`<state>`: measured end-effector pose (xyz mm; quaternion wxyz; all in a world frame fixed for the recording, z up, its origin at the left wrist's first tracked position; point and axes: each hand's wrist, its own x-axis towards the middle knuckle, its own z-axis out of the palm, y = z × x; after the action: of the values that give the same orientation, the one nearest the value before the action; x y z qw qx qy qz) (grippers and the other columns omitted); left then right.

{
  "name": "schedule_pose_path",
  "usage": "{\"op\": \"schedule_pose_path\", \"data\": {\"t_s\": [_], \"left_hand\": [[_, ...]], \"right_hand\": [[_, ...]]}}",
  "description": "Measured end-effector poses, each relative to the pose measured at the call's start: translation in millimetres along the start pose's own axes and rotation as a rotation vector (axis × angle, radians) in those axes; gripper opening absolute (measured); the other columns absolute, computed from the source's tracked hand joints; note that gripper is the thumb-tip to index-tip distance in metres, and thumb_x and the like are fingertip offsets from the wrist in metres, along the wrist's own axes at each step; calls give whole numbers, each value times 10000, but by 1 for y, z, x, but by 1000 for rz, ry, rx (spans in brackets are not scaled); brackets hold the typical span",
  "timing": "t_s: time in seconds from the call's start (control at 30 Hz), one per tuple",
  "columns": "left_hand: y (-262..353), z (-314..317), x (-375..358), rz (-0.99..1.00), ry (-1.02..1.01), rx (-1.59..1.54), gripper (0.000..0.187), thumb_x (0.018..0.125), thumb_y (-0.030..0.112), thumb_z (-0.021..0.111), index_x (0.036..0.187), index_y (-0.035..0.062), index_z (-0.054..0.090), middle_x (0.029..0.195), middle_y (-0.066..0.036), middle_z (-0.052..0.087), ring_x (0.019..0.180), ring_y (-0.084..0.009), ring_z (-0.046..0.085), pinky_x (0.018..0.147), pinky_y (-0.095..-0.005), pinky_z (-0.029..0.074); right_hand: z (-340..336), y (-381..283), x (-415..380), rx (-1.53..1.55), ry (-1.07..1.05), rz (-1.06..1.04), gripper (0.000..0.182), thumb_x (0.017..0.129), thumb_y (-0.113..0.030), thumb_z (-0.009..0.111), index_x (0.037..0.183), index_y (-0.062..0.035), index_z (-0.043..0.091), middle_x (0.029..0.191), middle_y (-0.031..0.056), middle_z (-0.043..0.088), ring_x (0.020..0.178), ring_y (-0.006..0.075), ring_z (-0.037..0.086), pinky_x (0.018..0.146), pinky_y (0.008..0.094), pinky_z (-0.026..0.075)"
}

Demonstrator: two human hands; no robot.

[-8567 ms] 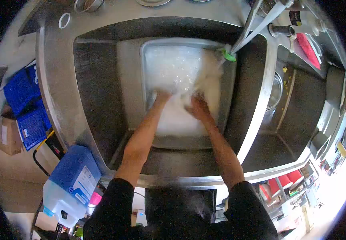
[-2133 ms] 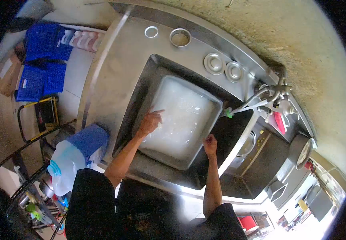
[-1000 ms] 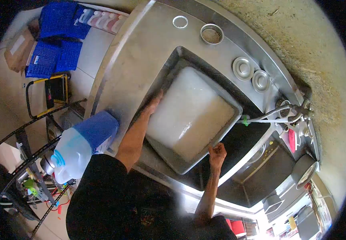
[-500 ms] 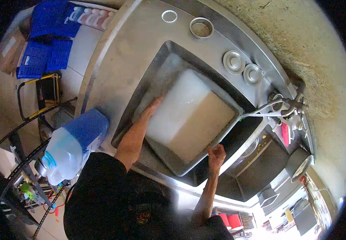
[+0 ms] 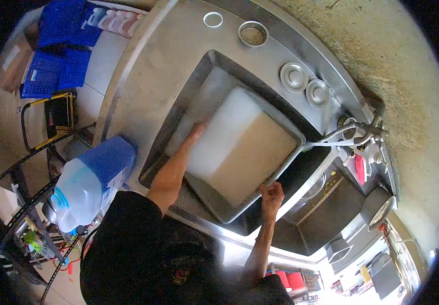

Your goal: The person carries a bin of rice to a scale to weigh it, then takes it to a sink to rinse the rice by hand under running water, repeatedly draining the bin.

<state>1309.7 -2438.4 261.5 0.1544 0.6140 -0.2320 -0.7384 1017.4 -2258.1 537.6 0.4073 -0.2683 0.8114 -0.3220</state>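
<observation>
A deep rectangular metal pan (image 5: 294, 156) sits at an angle inside the sink (image 5: 174, 118). White foam (image 5: 224, 129) covers its left part, and cloudy brownish water (image 5: 260, 152) shows on the right. My left hand (image 5: 197, 133) is at the pan's left side, its fingers hidden by foam and the pan's edge. At the near right edge, my right hand (image 5: 272, 196) has its fingers closed on the pan's rim. Thin suds lie in the sink to the left of the pan.
A faucet (image 5: 369, 133) reaches over the pan's right corner. Behind the sink stand a round tin (image 5: 253, 34) and two round metal lids (image 5: 294, 77). A large blue liquid jug (image 5: 95, 178) is at the left, and a second basin (image 5: 321, 213) lies to the right.
The foam in the pan has drawn back toward the left, and more brownish water shows. Both hands stay at nearly the same places on the pan.
</observation>
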Motion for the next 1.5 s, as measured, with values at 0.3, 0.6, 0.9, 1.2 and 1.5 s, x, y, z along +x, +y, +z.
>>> {"op": "schedule_pose_path", "data": {"t_s": [0.3,0.6,0.9,1.2,1.5], "left_hand": [[-26,-15,27,32,26,92,523,860,448,512,1186,41,551,1127,-85,585,997,-208,553,903,-369,423],[17,11,-19,-82,114,-111,538,824,475,571,1104,17,603,1061,-97,599,943,-204,544,799,-373,439],[-14,-7,26,-24,72,185,527,856,441,531,1146,2,565,1095,-132,587,1001,-231,536,822,-375,435],[-9,-5,23,-6,52,171,529,864,449,506,1134,-2,566,1080,-144,590,992,-242,542,820,-381,434],[-5,-5,24,11,60,184,533,871,457,481,1122,-6,568,1065,-157,593,982,-252,547,818,-387,433]], "right_hand": [[7,-26,-2,-54,-9,5,210,724,-57,691,764,-56,485,605,9,496,562,110,439,547,270,400],[11,-29,-3,-73,4,-11,234,739,-95,699,760,-67,468,582,12,484,547,115,442,535,270,395],[14,-43,-6,-96,-7,3,233,717,-77,699,762,-62,471,585,2,456,541,107,402,507,262,363],[20,-51,-8,-48,-50,-42,209,704,-19,672,789,-51,485,594,16,466,551,108,415,513,274,383],[22,-54,-7,-93,-65,-75,202,707,-24,670,794,-41,488,608,43,482,552,143,446,524,290,400]]}}
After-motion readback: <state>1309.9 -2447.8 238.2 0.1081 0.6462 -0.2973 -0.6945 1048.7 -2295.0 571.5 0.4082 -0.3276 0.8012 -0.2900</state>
